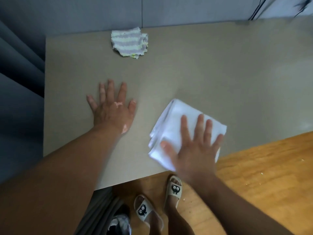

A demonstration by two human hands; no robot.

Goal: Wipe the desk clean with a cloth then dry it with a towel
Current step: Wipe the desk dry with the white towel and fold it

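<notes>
Head view: the right hand [191, 150] lies flat on a folded white terry towel [174, 119]. Its fingers [199, 126] are straight and spread, pressing down rather than curling round anything. The towel sits under and just ahead of those fingers, at the near edge of the flat beige desk [203, 73], and one corner seems to reach that edge beneath the palm.

The towel looks soft, light and limp, folded into several layers that show along its left side. I judge it will slide easily on the smooth top but bunch or unfold if pushed from one corner. A flat palm over the middle, fingers spread across the layers, seems the best hold for drying. To lift it, pinch through all the layers at a folded edge.

Left of the towel and apart from it, the left hand [111, 112] rests flat on the bare desk with its fingers [122, 92] spread, holding nothing, seemingly as a brace. Well beyond both sets of fingers, near the far edge, lies a crumpled cloth with pale green and lilac stripes [129, 42], with neither hand on it. It too looks soft and light. With the towel under the hand, the step appears to be the drying.
</notes>
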